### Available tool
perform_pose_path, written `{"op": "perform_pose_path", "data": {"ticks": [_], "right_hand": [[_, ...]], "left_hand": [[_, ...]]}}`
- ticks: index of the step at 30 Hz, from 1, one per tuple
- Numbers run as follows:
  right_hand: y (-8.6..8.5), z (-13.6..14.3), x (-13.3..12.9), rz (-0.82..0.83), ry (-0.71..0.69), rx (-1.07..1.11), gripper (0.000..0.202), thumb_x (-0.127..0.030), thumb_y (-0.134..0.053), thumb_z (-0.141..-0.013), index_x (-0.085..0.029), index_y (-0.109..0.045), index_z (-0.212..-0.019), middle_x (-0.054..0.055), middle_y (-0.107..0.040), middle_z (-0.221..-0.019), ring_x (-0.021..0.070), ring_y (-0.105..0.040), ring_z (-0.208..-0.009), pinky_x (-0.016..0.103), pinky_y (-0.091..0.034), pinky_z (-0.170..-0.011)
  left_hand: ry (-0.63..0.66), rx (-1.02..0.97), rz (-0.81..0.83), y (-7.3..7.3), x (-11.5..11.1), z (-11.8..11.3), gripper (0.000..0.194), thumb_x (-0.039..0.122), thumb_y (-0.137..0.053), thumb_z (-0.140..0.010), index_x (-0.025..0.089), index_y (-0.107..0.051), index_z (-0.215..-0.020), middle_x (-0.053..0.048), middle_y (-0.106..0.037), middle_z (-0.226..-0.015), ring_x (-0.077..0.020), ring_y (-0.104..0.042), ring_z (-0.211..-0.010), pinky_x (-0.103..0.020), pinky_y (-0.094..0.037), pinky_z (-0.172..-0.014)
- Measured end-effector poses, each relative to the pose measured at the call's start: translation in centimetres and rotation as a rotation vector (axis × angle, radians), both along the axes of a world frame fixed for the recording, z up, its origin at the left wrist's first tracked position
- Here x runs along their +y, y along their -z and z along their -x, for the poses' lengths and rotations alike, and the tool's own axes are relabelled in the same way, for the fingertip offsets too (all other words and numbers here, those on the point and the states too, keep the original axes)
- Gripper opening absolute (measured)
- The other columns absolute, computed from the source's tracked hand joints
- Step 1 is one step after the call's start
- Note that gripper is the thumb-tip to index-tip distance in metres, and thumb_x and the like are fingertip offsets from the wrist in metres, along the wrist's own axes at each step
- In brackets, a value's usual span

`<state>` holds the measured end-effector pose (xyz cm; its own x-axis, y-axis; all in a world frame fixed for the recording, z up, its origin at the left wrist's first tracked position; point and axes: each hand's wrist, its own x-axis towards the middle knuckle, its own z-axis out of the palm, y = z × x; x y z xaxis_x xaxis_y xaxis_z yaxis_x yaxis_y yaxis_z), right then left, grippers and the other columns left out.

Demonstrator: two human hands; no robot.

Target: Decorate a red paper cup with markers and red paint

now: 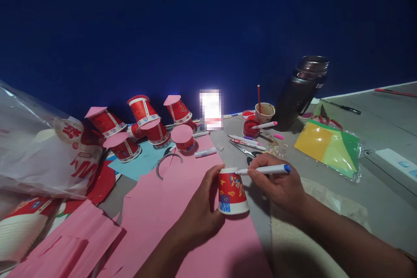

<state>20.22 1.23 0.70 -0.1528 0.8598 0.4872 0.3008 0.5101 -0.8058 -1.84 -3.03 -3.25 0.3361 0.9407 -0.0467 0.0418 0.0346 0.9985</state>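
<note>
Upside down in front of me stands a red and white paper cup [233, 193], with blue marks drawn near its white lower rim. My left hand [208, 202] is closed round the cup's left side. A white marker [269, 169] with a blue end is pinched in my right hand [282, 186]. Its tip meets the cup's upper white edge at the right. Pink paper [182, 226] lies under and beside the cup. Just beyond my right hand are scissors [243, 150] and several loose markers.
Red cups topped with pink discs [182, 134] stand at the back left. A plastic bag [39, 147] is at the left. To the right are a dark flask [299, 95], a small cup [264, 113] and a packet of coloured paper [329, 147].
</note>
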Motion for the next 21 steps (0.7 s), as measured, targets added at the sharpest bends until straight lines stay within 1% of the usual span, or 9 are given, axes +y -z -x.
{"op": "perform_pose_path", "data": {"ticks": [7,12,16,21], "right_hand": [[-0.49,-0.26,0.10,-0.001,0.024,0.026,0.016,-0.024,-0.067,-0.089,-0.021,-0.068,-0.073,-0.001,-0.066,-0.060,0.0132,-0.057,-0.051,0.024,-0.045,-0.049],[-0.06,-0.05,0.06,0.042,-0.006,0.028,0.014,-0.024,-0.068,-0.089,-0.021,-0.069,-0.075,0.000,-0.068,-0.063,0.0141,-0.058,-0.052,0.025,-0.046,-0.051],[0.17,0.19,-0.13,0.060,-0.017,0.059,0.015,-0.024,-0.069,-0.090,-0.021,-0.070,-0.076,-0.001,-0.069,-0.064,0.0137,-0.059,-0.053,0.024,-0.047,-0.051],[-0.48,0.02,-0.03,0.036,0.007,0.082,0.014,-0.023,-0.069,-0.089,-0.021,-0.070,-0.074,-0.002,-0.068,-0.062,0.0128,-0.059,-0.052,0.022,-0.045,-0.049]], "left_hand": [[-0.018,-0.002,-0.005,-0.15,-0.05,-0.22,0.085,0.003,-0.073,-0.080,0.029,-0.041,-0.154,-0.017,-0.052,-0.158,-0.0377,-0.052,-0.148,-0.053,-0.050,-0.119],[-0.003,0.001,-0.004,-0.03,-0.01,-0.14,0.083,0.005,-0.073,-0.082,0.029,-0.040,-0.155,-0.017,-0.052,-0.158,-0.0373,-0.051,-0.149,-0.053,-0.050,-0.119],[0.000,-0.009,-0.015,-0.01,0.00,-0.09,0.084,0.004,-0.073,-0.081,0.028,-0.041,-0.155,-0.017,-0.051,-0.159,-0.0371,-0.051,-0.149,-0.052,-0.049,-0.120],[-0.002,-0.010,-0.008,-0.17,-0.01,-0.18,0.083,0.004,-0.073,-0.081,0.029,-0.042,-0.154,-0.016,-0.050,-0.160,-0.0367,-0.052,-0.149,-0.052,-0.049,-0.120]]}}
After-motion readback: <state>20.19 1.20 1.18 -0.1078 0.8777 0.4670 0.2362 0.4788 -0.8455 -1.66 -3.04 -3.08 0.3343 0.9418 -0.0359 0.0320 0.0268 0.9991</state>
